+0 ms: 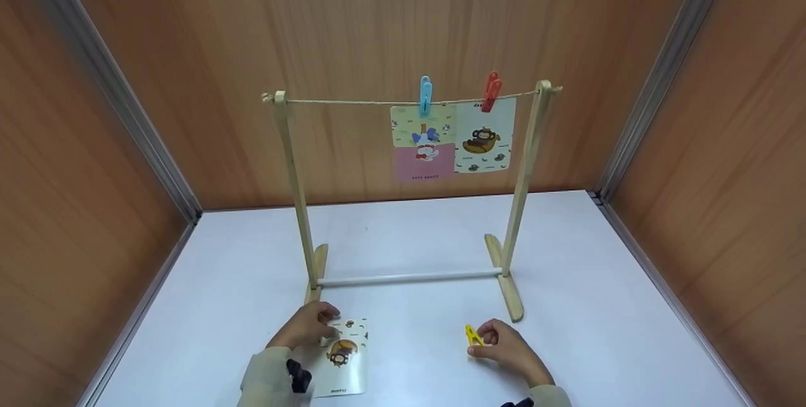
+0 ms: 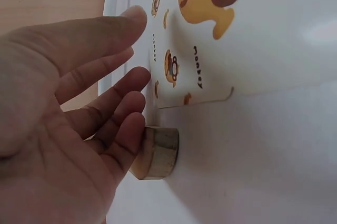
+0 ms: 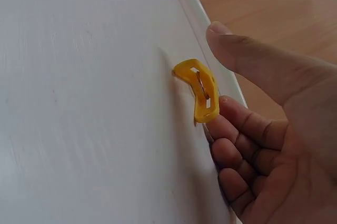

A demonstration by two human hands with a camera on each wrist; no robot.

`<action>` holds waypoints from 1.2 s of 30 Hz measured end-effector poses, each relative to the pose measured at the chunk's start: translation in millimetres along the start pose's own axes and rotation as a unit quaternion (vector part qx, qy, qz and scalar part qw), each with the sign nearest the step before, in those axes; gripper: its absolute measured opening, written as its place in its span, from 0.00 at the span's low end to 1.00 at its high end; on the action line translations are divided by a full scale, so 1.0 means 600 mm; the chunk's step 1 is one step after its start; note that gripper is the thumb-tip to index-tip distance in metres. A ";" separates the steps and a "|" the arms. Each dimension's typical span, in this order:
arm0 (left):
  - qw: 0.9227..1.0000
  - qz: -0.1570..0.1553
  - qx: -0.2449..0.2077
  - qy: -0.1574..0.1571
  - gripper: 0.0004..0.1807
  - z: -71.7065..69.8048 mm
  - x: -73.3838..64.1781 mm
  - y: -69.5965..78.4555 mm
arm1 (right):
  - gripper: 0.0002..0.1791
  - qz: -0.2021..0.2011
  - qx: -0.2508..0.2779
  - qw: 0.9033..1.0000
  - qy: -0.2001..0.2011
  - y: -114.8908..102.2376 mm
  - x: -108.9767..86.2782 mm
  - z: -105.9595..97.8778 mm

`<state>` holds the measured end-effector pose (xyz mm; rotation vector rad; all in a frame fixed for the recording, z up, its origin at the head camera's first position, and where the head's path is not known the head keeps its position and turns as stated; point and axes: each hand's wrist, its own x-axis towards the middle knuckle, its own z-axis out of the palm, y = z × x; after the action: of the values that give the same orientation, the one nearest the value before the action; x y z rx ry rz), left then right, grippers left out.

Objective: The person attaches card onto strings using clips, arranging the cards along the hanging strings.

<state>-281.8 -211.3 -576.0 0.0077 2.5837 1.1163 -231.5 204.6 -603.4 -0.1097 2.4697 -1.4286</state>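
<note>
A glossy card (image 1: 347, 369) with a monkey-in-banana picture lies on the white table at front left. At its upper left edge is my left hand (image 1: 310, 325), fingers loosely bent and thumb apart; in the left wrist view the fingertips (image 2: 138, 77) come right to the card's side. A yellow clothespin (image 3: 202, 90) rests on the table at front right. Beside it my right hand (image 1: 507, 349) has its thumb raised away from the pin, while the index fingertip (image 3: 226, 103) is right at the pin's lower end.
Behind the hands stands a wooden rack with a string (image 1: 352, 103) between two posts. On it a blue clothespin (image 1: 425, 95) holds a pink-and-yellow card (image 1: 409, 158), and a red clothespin (image 1: 491, 92) holds a monkey card (image 1: 497, 158). The rack's left foot (image 2: 158, 153) is near my left fingers.
</note>
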 end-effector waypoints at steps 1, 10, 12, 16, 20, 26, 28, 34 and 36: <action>1.000 0.004 0.007 -0.001 0.19 0.000 0.001 0.000 | 0.27 -0.004 -0.005 1.000 0.002 0.000 0.000 0.001; 0.999 0.012 0.038 -0.007 0.20 -0.001 0.004 0.005 | 0.31 -0.007 -0.022 1.000 0.006 -0.003 0.003 0.010; 0.999 0.010 0.038 -0.007 0.20 -0.001 0.004 0.006 | 0.31 -0.003 -0.024 1.000 0.006 -0.003 0.002 0.009; 0.999 0.005 0.040 -0.005 0.20 0.000 0.004 0.006 | 0.30 0.002 -0.028 1.000 0.009 0.000 0.004 0.010; 0.999 -0.001 0.038 -0.001 0.21 0.003 0.005 0.005 | 0.29 -0.001 -0.032 0.999 0.013 0.006 0.006 0.012; 0.999 -0.005 0.040 0.002 0.20 0.005 0.005 0.006 | 0.28 -0.010 -0.030 0.999 0.019 0.009 0.006 0.015; 0.999 -0.007 0.042 0.004 0.20 0.007 0.004 0.006 | 0.28 -0.013 -0.025 0.999 0.020 0.010 0.005 0.016; 0.998 0.010 0.057 0.010 0.21 0.010 0.003 0.004 | 0.27 -0.018 -0.037 0.999 0.017 0.009 0.003 0.015; 0.998 0.015 0.059 0.012 0.21 0.011 0.002 0.002 | 0.26 -0.015 -0.040 0.999 0.017 0.009 0.003 0.015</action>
<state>-281.4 -205.7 -579.8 0.0608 2.6750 0.9788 -230.2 199.2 -612.8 -0.1416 2.5637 -1.3542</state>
